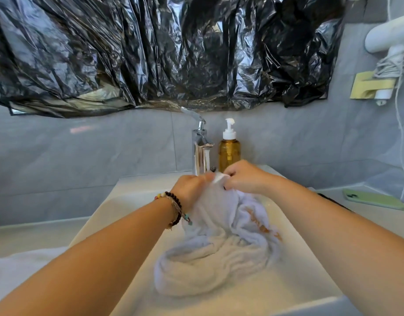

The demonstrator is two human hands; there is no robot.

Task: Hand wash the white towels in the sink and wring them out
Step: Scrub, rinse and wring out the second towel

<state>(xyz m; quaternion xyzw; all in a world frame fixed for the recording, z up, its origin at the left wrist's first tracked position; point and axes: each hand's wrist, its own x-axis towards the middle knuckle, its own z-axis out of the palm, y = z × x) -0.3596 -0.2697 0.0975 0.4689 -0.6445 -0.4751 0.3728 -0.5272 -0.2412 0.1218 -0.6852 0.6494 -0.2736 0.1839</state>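
A wet white towel [219, 254] with gold stitching lies bunched in the white sink [118, 201], its lower folds in the water. My left hand [191, 188] and my right hand [242, 176] are close together above the basin, right under the tap [201, 144]. Each pinches the raised top edge of the towel, so the cloth hangs down from both hands. Water runs from the tap spout just behind my fingers. A beaded bracelet sits on my left wrist.
An amber pump bottle [229, 151] stands beside the tap at the back of the sink. A green phone [374, 199] lies on the counter at right. More white cloth [20, 267] lies on the left counter. Black plastic sheeting [164, 51] covers the wall above.
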